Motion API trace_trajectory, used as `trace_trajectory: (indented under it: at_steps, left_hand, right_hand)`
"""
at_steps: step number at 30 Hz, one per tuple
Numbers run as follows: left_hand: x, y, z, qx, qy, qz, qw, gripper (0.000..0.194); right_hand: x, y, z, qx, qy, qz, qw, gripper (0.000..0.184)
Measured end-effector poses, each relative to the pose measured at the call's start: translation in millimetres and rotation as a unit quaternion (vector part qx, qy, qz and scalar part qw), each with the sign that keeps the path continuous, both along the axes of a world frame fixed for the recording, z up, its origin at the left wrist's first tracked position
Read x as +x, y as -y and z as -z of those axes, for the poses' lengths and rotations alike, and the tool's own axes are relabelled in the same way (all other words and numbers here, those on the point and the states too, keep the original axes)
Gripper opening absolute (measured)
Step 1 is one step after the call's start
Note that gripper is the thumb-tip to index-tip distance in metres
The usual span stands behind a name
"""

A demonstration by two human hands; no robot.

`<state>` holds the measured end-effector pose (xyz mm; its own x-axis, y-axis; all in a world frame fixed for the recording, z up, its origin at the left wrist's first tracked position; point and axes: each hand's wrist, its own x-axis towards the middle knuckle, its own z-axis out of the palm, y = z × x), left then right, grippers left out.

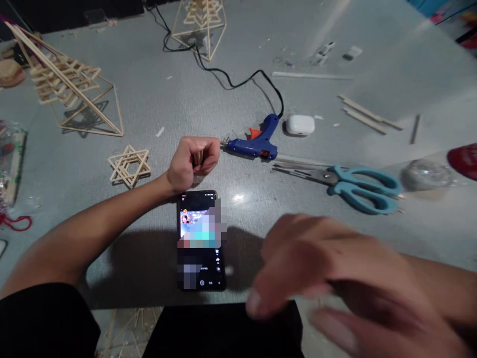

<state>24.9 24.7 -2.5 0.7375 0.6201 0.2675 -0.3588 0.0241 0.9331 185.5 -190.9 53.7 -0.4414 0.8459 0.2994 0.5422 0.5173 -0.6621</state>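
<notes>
My left hand [196, 161] rests on the table as a loose fist, with nothing visible in it. Just above a phone [219, 266] with a lit screen, it sits close to the nozzle of a blue hot glue gun [249, 146] with an orange trigger. Large and blurred, my right hand [328, 268] is raised near the camera. Its fingers are bent, the thumb stands apart from the index finger, and no object shows between them. Left of my fist lies a star of thin wooden sticks [118, 171].
Scissors with teal handles [363, 174] and a white earbud case [300, 125] lie to the right. Loose wooden sticks [367, 114] are beyond them. Stick-built frames [85, 102] stand at the back left. The glue gun's black cord [227, 79] runs backward across the table [149, 94].
</notes>
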Motion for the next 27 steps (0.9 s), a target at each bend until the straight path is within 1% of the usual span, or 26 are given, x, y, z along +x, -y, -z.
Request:
trace_trajectory:
  at_steps: [1,2,3,4,6,8,10,13,17,20,24,27]
  left_hand:
    - [0,0,0.1,0.001,0.004,0.003,1.000,0.053]
    - [0,-1,0.0,0.001,0.008,0.007,1.000,0.053]
    - [0,-1,-0.3,0.000,0.009,0.009,1.000,0.052]
    - [0,-1,-0.8,0.000,0.007,0.011,1.000,0.052]
    - [0,-2,-2.0,-0.002,-0.005,0.011,1.000,0.052]
    - [-1,-2,-3.2,-0.003,-0.018,0.011,1.000,0.053]
    - [-1,-2,-3.6,-0.003,-0.024,0.008,1.000,0.054]
    - [-2,-2,-2.9,-0.004,-0.030,0.009,1.000,0.054]
    - [-2,-2,-1.4,0.003,-0.044,0.007,0.999,0.056]
    - [-3,-2,-0.9,0.002,-0.040,0.011,0.999,0.056]
    - [-3,-2,-1.0,-0.016,-0.019,0.031,0.999,0.051]
    - [-3,-2,-1.7,-0.021,-0.025,0.027,0.999,0.050]
  right_hand:
    - [1,-20,1.1,-0.021,-0.083,-0.041,0.995,0.030]
    - [2,-37,5.4,-0.005,-0.133,-0.107,0.985,0.026]
    - [2,-50,12.5,0.018,-0.145,-0.143,0.979,0.025]
    - [3,-60,21.9,0.053,-0.142,-0.159,0.975,0.025]
    - [3,-67,43.0,0.120,-0.115,-0.161,0.973,0.029]
    - [4,-64,60.5,0.152,-0.084,-0.159,0.972,0.033]
    - [4,-60,69.9,0.170,-0.044,-0.171,0.970,0.035]
    - [4,-57,71.5,0.174,0.011,-0.189,0.966,0.035]
    - [4,-58,69.5,0.162,0.051,-0.187,0.968,0.036]
    - [5,-57,70.8,0.157,0.059,-0.187,0.968,0.036]
    - [5,-55,72.2,0.155,0.052,-0.184,0.969,0.037]
    - [5,-55,72.4,0.156,0.052,-0.184,0.969,0.037]
